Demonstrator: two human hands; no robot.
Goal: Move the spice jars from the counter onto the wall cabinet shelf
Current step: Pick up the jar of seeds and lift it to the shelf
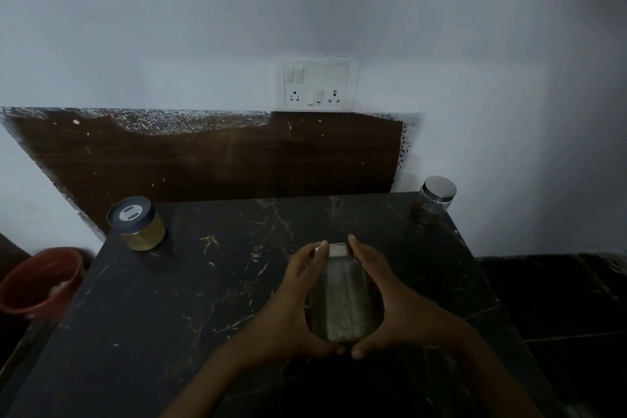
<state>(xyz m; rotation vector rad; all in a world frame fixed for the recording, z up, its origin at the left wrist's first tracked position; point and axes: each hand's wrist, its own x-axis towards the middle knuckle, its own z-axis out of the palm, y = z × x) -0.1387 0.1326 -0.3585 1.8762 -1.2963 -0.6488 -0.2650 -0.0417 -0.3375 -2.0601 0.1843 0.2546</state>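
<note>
- Nearest, over the counter's (203, 299) front middle, the left hand (288, 302) and right hand (400, 299) curl round a clear jar (341, 299) with a silver lid, fingertips by the lid, thumbs meeting at its base; whether it rests on the counter cannot be told
- At the counter's rear left, close to the left edge, stands a dark-lidded jar (137, 224)
- On the counter's rear right corner, by both edges, stands a silver-lidded jar (434, 200)
- Bare counter lies between these two
- Below the counter's left edge sits a red bucket (37, 282)
</note>
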